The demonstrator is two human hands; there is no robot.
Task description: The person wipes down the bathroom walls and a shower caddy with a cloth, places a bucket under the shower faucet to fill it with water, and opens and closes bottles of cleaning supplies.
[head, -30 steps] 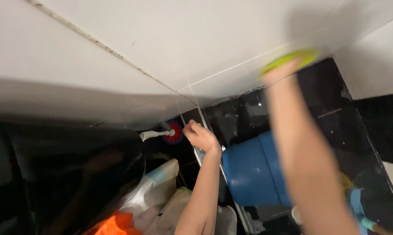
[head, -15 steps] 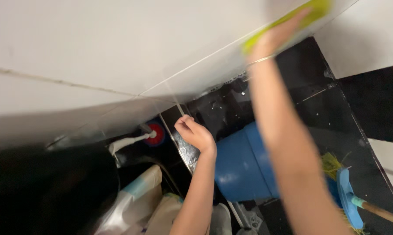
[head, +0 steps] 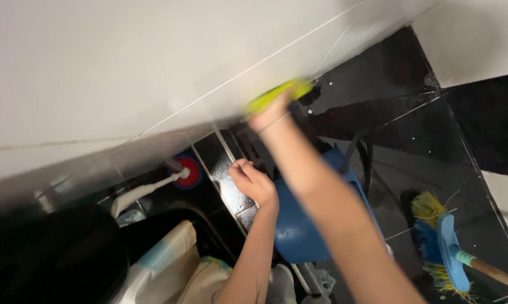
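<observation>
My right hand [head: 269, 115] presses a yellow-green sponge [head: 278, 94] against the white tiled wall [head: 152, 62], low down near the black floor; the hand is blurred. My left hand [head: 254, 181] is curled into a loose fist with nothing visible in it, resting on a wet metal strip [head: 229, 183] beside a blue bucket [head: 299, 222]. The bucket stands just under my right forearm.
A red and blue tap fitting with a white hose [head: 152, 186] sits at the wall's foot. A blue broom with yellow bristles [head: 442, 242] lies on the black floor [head: 423, 141] at right. Plastic bags [head: 175, 264] and a dark round object [head: 51, 259] fill the lower left.
My right hand with the sponge has swept down and left along the wall, from the upper right to near the floor. The left hand stayed in place. The view shifted.
</observation>
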